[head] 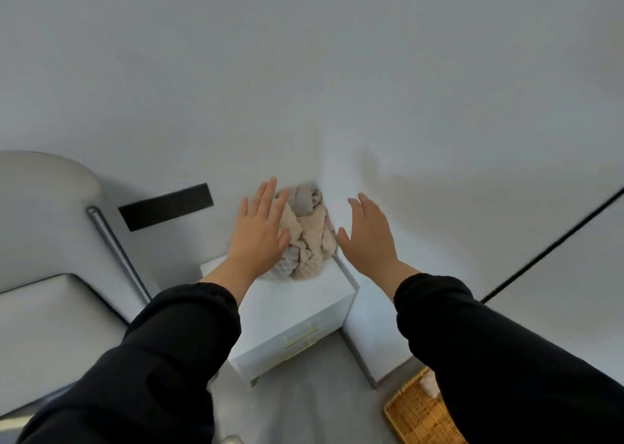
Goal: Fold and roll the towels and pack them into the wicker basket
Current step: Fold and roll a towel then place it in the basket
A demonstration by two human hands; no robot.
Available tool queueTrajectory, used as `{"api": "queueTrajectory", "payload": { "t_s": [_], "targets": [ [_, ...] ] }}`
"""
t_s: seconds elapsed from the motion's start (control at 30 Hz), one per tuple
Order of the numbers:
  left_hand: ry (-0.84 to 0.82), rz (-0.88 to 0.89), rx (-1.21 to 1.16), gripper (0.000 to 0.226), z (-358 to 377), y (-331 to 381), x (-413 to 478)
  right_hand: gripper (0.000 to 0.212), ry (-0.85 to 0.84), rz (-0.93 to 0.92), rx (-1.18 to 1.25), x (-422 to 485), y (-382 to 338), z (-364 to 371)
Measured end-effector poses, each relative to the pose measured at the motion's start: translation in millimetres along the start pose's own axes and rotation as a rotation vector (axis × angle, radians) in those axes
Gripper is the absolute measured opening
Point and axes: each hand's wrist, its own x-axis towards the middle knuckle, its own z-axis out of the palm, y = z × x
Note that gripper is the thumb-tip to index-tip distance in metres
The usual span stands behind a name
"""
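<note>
Head view: we see a crumpled beige-and-grey terry towel pile (305,237) at the back of the white drawer cabinet (297,312) top, pushed into the white wall corner (320,160). Left hand (260,231) is over the pile's left side, fingers straight and spread, gripping nothing; we cannot tell if it touches. Right hand (369,237) is wide open too, holding nothing, just right of the pile, over the cabinet's right edge. White top shows from the pile forward to the cabinet's front edge.

Tan woven wicker basket (413,410) sits on the grey floor (304,406) front-right of the cabinet, well apart from the pile and partly hidden by the black right sleeve (489,359). Something pale lies in it, too blurred to tell what. Left of the cabinet are a grey metal tube (114,247), a black rectangular wall panel (165,206) and a pale padded piece with dark edging (50,315).
</note>
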Motion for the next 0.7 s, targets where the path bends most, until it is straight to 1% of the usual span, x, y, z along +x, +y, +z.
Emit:
{"api": "queueTrajectory", "payload": {
  "t_s": [0.13,0.27,0.33,0.47,0.53,0.63,0.7],
  "targets": [
    [-0.095,-0.040,0.007,0.071,23,-75,24,0.058,-0.066,0.064,-0.004,57,-41,42],
    [-0.129,-0.026,-0.039,0.069,47,-120,40,0.057,-0.138,0.023,-0.056,90,-61,80],
    [-0.154,-0.019,-0.066,0.067,62,-128,46,0.057,-0.143,0.010,-0.058,98,-62,97],
    [-0.210,-0.078,-0.111,0.067,95,-130,48,0.052,-0.138,-0.032,-0.016,114,-49,132],
    [-0.237,-0.118,-0.121,0.067,114,-131,50,0.055,-0.171,-0.035,-0.006,127,-41,150],
    [-0.217,-0.184,-0.121,0.066,154,-131,59,0.058,-0.221,-0.025,0.053,148,-19,191],
    [-0.196,-0.214,-0.138,0.065,180,-129,66,0.060,-0.221,-0.018,0.087,158,-8,218]
  ]
}}
